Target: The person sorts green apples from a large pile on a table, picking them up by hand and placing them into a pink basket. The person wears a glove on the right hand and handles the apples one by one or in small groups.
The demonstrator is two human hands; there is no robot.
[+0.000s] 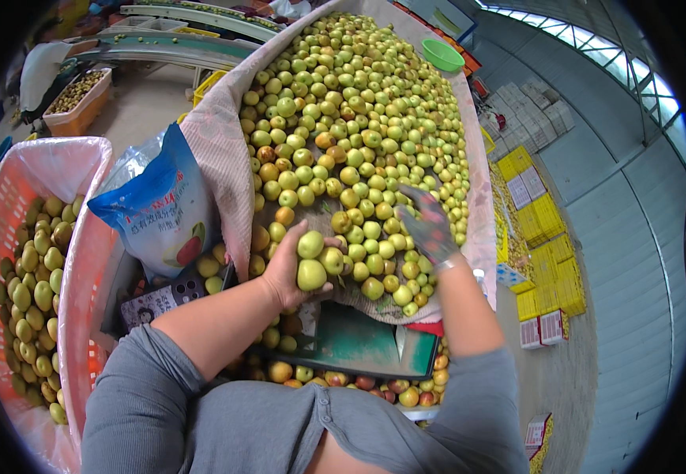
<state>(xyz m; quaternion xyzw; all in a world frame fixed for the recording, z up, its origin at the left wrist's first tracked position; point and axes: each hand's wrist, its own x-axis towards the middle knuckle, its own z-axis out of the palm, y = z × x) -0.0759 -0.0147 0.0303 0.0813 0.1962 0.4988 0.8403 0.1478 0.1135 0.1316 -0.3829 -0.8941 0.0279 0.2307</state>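
A large heap of green-yellow jujubes [343, 118] lies on a cloth-lined sorting table [221, 118]. My bare left hand [286, 266] is closed around three pale green jujubes [312, 260] at the near edge of the heap. My right hand [430, 228], in a grey glove with red patches, is over the right part of the heap, palm down. Its fingers are spread and I see nothing held in them. Below my hands is a green-bottomed tray [366, 340], with redder jujubes [399, 386] lying nearer to my body.
On my left stands an orange plastic crate [85, 237] lined with clear film, holding jujubes. A blue and white bag [162, 207] bearing writing leans by a phone [159, 305]. A green bowl [442, 55] is at the far right. Yellow crates [544, 219] line the floor; a person [40, 74] works far left.
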